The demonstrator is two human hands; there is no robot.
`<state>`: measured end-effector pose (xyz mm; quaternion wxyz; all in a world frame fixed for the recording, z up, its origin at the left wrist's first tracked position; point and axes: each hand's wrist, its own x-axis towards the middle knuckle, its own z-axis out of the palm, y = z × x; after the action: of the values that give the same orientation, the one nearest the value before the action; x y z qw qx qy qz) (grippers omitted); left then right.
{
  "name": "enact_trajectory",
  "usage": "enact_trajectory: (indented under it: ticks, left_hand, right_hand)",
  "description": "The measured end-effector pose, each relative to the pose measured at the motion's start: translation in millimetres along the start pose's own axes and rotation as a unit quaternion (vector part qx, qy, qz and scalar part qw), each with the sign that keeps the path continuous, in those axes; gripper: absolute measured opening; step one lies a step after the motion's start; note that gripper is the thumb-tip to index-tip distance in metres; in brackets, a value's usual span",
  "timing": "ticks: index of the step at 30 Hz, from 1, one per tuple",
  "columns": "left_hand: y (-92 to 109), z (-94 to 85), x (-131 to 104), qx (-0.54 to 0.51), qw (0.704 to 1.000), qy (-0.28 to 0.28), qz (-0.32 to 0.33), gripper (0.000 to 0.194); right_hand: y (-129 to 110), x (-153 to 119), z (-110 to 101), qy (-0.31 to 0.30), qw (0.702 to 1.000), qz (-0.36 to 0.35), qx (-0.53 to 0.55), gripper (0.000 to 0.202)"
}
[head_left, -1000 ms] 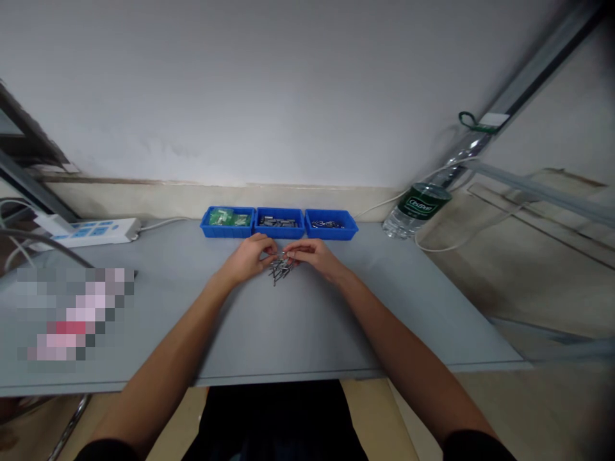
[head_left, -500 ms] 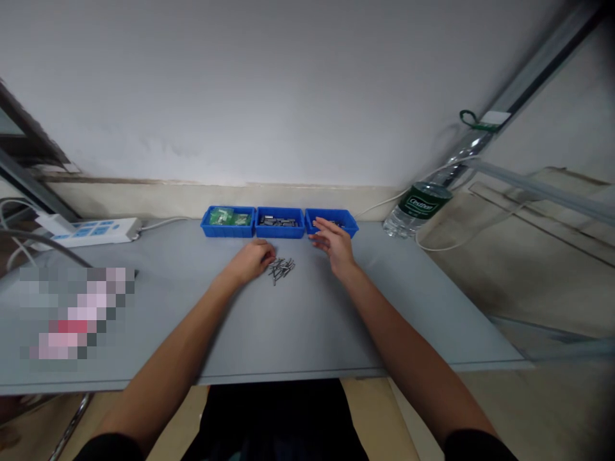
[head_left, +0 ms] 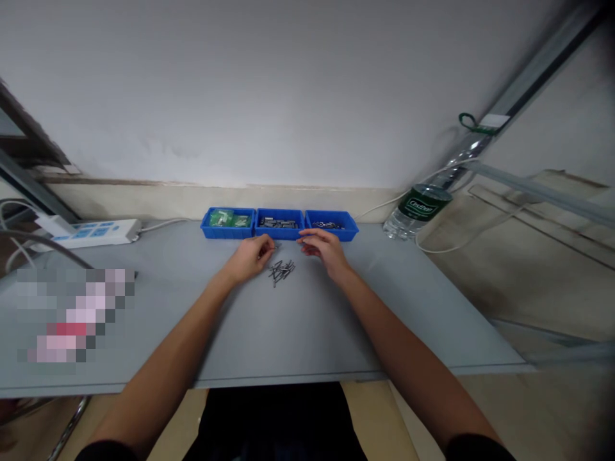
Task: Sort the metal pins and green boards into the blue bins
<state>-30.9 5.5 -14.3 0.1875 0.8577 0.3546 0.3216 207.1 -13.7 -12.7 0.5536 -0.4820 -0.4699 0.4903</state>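
My left hand (head_left: 250, 257) is closed in a pinch just behind the left side of a pile of thin metal pins (head_left: 281, 271). A small greyish metal piece shows at its fingertips, too small to make out fully. Across from it, my right hand (head_left: 325, 251) is held in front of the right blue bin (head_left: 346, 235). Its thumb and fingers come together, and whatever they pinch is too small to name. Small metal parts lie in that bin. Short dark-grey metal pieces fill the bottom of the middle blue bin (head_left: 279, 234).
The left blue bin (head_left: 227, 234) contains green-and-white packets. A power strip (head_left: 103, 232) with cables lies at the left; a blurred pink item (head_left: 86, 314) is nearer. At the back right a large water bottle (head_left: 423, 203) leans by a metal frame and a white cable.
My right hand has come out from over the right bin, moving left and nearer, with its fingers drawn together. My left hand has shifted slightly away from the pin pile, towards the bins.
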Motion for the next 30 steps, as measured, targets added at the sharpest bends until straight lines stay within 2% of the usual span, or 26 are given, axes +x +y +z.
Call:
enact_trajectory:
  ticks: [4,7,11,16,21,26,30]
  left_hand:
    - [9,-3.1,2,-0.015,0.998,0.027,0.05,0.006]
    - [11,-3.3,1,-0.021,0.996,0.047,0.074,0.006]
    - [12,-3.5,0,-0.024,0.995,0.046,0.081,0.007]
    - [14,-5.1,1,-0.005,0.999,0.013,0.046,0.006]
    - [10,-5.7,0,0.034,0.998,-0.044,-0.007,0.009]
    - [5,-6.3,-3,0.056,0.993,-0.103,-0.028,0.008]
    - [-2,-5.3,-4,0.072,0.991,-0.111,-0.032,0.01]
  right_hand:
    - [1,-4,4,-0.104,0.994,-0.013,-0.041,0.031]
    - [2,-8,7,-0.156,0.987,-0.008,-0.043,0.031]
    - [2,-12,11,-0.168,0.986,0.009,-0.02,0.031]
    - [0,-13,13,-0.148,0.989,0.019,-0.018,0.026]
    - [-3,-7,7,-0.087,0.996,0.011,-0.013,0.024]
    - [-6,2,-8,0.071,0.996,-0.014,0.044,0.025]
    - [-5,7,-16,0.177,0.981,-0.011,0.084,0.034]
